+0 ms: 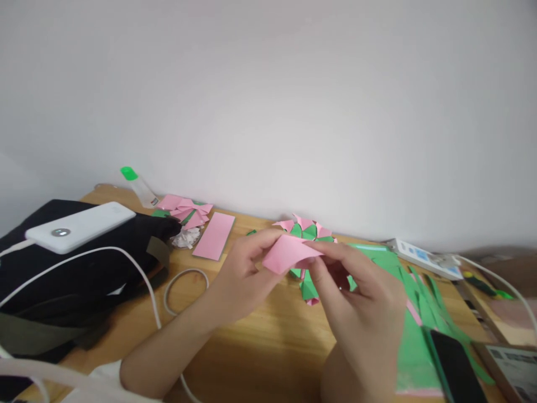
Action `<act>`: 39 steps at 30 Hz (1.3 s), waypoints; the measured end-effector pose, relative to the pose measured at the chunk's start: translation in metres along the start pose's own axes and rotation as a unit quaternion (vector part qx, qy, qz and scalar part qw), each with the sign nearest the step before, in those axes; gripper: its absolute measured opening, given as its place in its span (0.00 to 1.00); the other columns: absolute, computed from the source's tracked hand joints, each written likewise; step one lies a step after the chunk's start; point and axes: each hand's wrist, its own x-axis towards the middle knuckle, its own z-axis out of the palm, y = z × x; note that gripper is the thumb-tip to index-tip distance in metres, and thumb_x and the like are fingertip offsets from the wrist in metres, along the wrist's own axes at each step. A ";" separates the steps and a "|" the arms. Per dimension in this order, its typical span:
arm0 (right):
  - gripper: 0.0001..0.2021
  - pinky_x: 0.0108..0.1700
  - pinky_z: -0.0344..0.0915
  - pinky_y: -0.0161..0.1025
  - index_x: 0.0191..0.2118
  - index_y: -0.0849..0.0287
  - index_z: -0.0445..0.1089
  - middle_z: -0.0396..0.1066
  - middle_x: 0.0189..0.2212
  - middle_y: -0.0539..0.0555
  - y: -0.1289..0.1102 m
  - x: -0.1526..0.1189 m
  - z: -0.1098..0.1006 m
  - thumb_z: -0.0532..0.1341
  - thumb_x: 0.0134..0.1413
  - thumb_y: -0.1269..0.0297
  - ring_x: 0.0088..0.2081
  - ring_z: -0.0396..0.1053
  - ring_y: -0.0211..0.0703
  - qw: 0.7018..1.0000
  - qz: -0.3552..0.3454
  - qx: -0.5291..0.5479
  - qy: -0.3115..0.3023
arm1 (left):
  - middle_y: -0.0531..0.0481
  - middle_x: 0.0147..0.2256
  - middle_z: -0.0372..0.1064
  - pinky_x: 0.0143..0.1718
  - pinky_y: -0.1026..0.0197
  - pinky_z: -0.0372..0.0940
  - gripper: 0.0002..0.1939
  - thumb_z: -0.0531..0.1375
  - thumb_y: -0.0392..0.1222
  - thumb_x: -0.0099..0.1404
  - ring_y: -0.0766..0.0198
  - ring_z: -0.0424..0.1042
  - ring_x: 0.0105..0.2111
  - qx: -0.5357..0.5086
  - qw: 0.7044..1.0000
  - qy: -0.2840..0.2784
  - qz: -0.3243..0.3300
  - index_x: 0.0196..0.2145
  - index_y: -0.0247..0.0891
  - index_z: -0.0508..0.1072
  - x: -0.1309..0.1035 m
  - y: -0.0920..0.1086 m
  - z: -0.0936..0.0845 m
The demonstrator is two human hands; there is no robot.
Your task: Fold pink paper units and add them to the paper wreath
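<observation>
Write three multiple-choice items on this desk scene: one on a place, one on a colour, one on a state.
1. Where does the white power bank lie?
A. on the black bag
B. on the phone
C. under the green sheets

2. What colour is the paper held in both hands?
A. green
B. pink
C. white

3. How is that paper held?
A. flat on the table
B. pinched by the left hand and right hand above the table
C. by the right hand alone

Answers: 1 A, it rests on top of the bag; 2 B, the held piece is pink; 3 B, fingers of both hands grip it, clear of the wood.
</observation>
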 end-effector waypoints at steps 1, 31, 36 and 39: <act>0.10 0.23 0.62 0.30 0.36 0.51 0.74 0.71 0.21 0.41 0.000 0.000 0.000 0.62 0.54 0.75 0.18 0.63 0.30 1.000 0.000 -0.001 -0.001 | 0.57 0.25 0.69 0.31 0.70 0.65 0.09 0.58 0.28 0.61 0.69 0.71 0.30 0.008 1.000 0.006 -0.005 0.31 0.39 0.76 0.000 -0.001 0.000; 0.03 0.24 0.69 0.34 0.36 0.54 0.75 0.77 0.27 0.48 0.005 0.009 -0.009 0.65 0.54 0.67 0.27 0.75 0.39 0.968 0.107 0.208 -0.087 | 0.49 0.42 0.77 0.33 0.65 0.69 0.13 0.60 0.32 0.58 0.63 0.75 0.38 0.035 0.997 0.058 -0.021 0.42 0.38 0.75 0.000 0.007 0.000; 0.07 0.28 0.71 0.35 0.38 0.53 0.75 0.78 0.31 0.49 0.007 0.008 -0.009 0.66 0.52 0.70 0.27 0.74 0.38 0.974 0.084 0.196 -0.080 | 0.51 0.44 0.76 0.28 0.66 0.68 0.11 0.59 0.37 0.64 0.68 0.73 0.29 0.033 0.997 0.058 -0.031 0.44 0.42 0.73 -0.002 0.005 0.001; 0.07 0.30 0.72 0.36 0.38 0.53 0.75 0.78 0.30 0.49 0.008 0.007 -0.009 0.66 0.53 0.71 0.29 0.75 0.40 0.976 0.088 0.185 -0.068 | 0.53 0.37 0.76 0.26 0.67 0.66 0.10 0.59 0.36 0.64 0.68 0.73 0.28 0.050 0.997 0.056 -0.022 0.43 0.43 0.75 -0.003 0.004 0.000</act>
